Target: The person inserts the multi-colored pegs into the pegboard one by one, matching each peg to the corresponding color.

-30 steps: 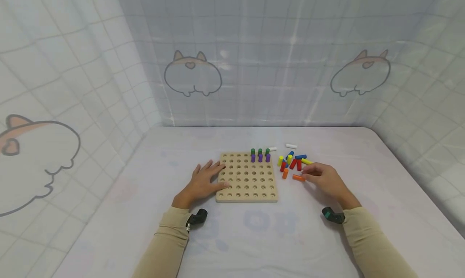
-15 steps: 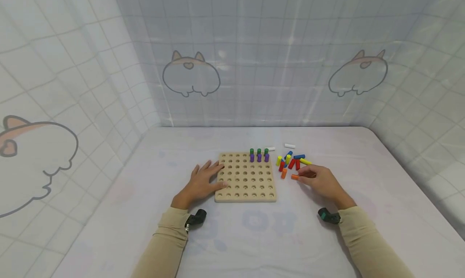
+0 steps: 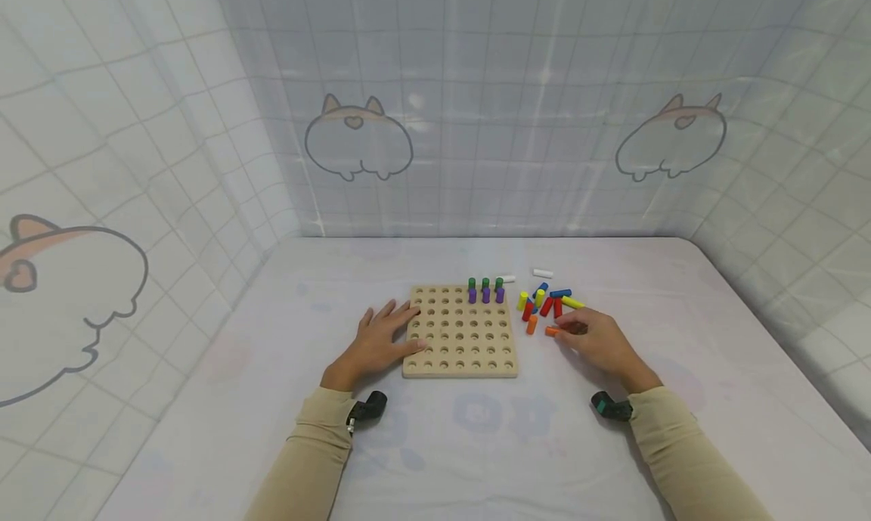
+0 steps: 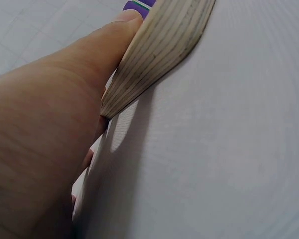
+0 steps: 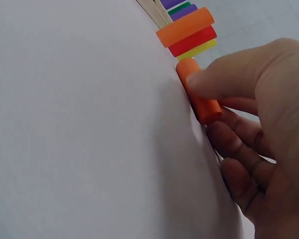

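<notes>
My left hand [image 3: 377,345] rests on the left edge of a wooden pegboard [image 3: 460,375], fingers spread and thumb lying over its surface. In the left wrist view the thumb lies along the board's layered side [image 4: 159,45]. Three green pegs [image 3: 485,284] and three purple pegs [image 3: 486,296] stand in its two back rows at the right. To the right of the board, my right hand [image 3: 602,343] pinches an orange peg [image 5: 205,109] that lies on its side, thumb on top. Another orange peg [image 3: 531,325] stands upright just left of it.
Beyond the right hand lie loose red pegs [image 3: 558,308], blue pegs [image 3: 561,294] and yellow pegs [image 3: 572,302], some upright. Two white pegs [image 3: 542,273] lie farther back. A pale cloth covers the table [image 3: 476,445], with a tile-patterned curtain [image 3: 490,196] behind.
My right hand has moved slightly left onto the lying orange peg, covering more of it. The left hand stays in place on the board. The head view has shifted a little.
</notes>
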